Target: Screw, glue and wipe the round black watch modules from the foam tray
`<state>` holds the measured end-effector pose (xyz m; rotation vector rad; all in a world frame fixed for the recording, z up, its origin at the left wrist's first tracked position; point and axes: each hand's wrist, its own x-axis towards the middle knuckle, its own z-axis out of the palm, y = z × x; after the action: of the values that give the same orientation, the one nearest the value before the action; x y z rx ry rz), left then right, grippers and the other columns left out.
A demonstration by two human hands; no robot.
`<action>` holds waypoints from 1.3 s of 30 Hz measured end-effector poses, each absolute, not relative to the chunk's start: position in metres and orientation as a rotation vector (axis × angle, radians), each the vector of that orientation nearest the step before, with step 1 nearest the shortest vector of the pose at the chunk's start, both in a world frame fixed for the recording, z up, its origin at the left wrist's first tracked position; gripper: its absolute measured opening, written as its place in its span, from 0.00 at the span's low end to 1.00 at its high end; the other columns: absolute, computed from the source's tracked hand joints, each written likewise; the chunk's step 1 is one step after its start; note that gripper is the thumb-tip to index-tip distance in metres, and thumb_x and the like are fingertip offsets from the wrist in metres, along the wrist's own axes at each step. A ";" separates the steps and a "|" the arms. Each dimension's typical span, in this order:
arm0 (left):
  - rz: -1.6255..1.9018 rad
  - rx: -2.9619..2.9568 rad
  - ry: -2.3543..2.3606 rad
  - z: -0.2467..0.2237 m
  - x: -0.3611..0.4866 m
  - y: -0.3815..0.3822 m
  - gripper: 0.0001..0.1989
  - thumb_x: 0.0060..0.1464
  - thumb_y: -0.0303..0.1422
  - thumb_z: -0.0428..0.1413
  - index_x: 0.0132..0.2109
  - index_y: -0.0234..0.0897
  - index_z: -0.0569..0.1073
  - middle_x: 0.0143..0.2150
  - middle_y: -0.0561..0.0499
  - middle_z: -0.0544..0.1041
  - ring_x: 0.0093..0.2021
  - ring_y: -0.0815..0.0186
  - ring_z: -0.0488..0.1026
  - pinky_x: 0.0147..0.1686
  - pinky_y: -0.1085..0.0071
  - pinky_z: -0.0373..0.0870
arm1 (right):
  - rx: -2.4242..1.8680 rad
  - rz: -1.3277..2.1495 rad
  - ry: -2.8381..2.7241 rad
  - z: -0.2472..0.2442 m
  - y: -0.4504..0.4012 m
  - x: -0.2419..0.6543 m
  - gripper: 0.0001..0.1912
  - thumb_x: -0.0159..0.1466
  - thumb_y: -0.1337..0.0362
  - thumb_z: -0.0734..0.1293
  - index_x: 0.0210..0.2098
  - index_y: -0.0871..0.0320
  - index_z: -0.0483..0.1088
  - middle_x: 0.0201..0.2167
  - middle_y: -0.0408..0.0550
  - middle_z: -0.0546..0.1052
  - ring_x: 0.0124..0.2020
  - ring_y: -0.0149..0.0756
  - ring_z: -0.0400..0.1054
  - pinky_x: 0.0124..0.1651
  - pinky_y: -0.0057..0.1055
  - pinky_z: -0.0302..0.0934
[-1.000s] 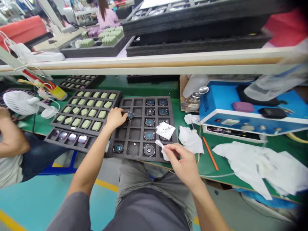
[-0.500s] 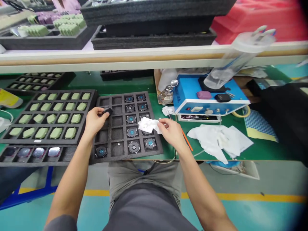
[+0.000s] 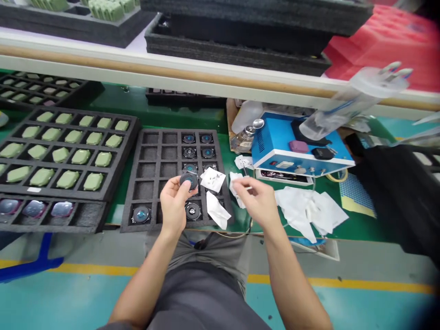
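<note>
My left hand (image 3: 175, 199) pinches a round black watch case (image 3: 188, 181) between thumb and fingers, above the foam tray (image 3: 125, 208). Several more round watches, such as one watch (image 3: 193, 211), sit in the tray's compartments. Just right of the tray, my right hand (image 3: 256, 198) has its fingers drawn together at a crumpled white wipe (image 3: 235, 185). A white paper square (image 3: 213, 179) with small dark bits lies over the tray's right side. Below it, a folded white wipe (image 3: 217, 211) covers part of the lower right corner.
A larger foam tray (image 3: 113, 176) of green watch-shaped pieces stands at left, with a dark tray (image 3: 84, 217) in front. At right are a blue box (image 3: 305, 149), a glass bottle (image 3: 243, 140) and a heap of white cloths (image 3: 309, 208). A shelf edge (image 3: 192, 89) runs above.
My left hand has come right with the black watch case, from the tray's left side to its middle. My right hand has moved slightly right; white paper and a wipe now lie on the tray.
</note>
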<state>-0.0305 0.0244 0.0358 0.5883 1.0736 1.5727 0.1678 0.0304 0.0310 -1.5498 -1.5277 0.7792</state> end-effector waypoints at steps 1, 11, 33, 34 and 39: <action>1.571 0.581 1.069 0.033 -0.029 0.025 0.13 0.48 0.34 0.68 0.38 0.33 0.76 0.37 0.50 0.78 0.34 0.69 0.77 0.38 0.69 0.79 | -1.622 0.745 -1.472 0.027 0.042 0.167 0.13 0.64 0.55 0.66 0.39 0.56 0.78 0.38 0.50 0.83 0.37 0.39 0.74 0.39 0.34 0.66; 1.557 0.652 1.111 0.017 -0.028 0.022 0.13 0.50 0.35 0.68 0.40 0.34 0.75 0.36 0.50 0.79 0.35 0.68 0.76 0.36 0.70 0.80 | -1.676 0.878 -1.445 0.001 0.085 0.162 0.12 0.57 0.54 0.68 0.28 0.57 0.74 0.27 0.47 0.78 0.29 0.36 0.69 0.36 0.33 0.62; 1.229 0.676 1.104 0.024 -0.030 0.024 0.17 0.51 0.36 0.68 0.45 0.31 0.77 0.37 0.45 0.83 0.37 0.62 0.82 0.32 0.72 0.80 | -1.351 0.862 -1.085 0.022 0.050 0.108 0.10 0.63 0.58 0.71 0.41 0.56 0.75 0.27 0.43 0.79 0.28 0.30 0.72 0.32 0.28 0.66; 1.216 0.679 1.105 0.024 -0.030 0.023 0.18 0.51 0.36 0.68 0.45 0.31 0.77 0.37 0.45 0.83 0.37 0.62 0.82 0.32 0.72 0.80 | -1.353 0.858 -1.095 0.022 0.049 0.107 0.11 0.63 0.58 0.71 0.42 0.56 0.76 0.29 0.43 0.80 0.29 0.31 0.73 0.33 0.28 0.68; 1.199 0.665 1.109 0.024 -0.029 0.023 0.21 0.50 0.36 0.68 0.48 0.30 0.75 0.38 0.44 0.84 0.35 0.62 0.82 0.31 0.71 0.81 | -1.321 0.759 -1.259 0.023 0.044 0.111 0.07 0.65 0.60 0.69 0.38 0.55 0.77 0.30 0.43 0.81 0.29 0.31 0.74 0.33 0.28 0.68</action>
<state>-0.0291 0.0232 0.0241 0.6654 1.1088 1.1986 0.1108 0.0444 0.0229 -1.3215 -1.2587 0.7592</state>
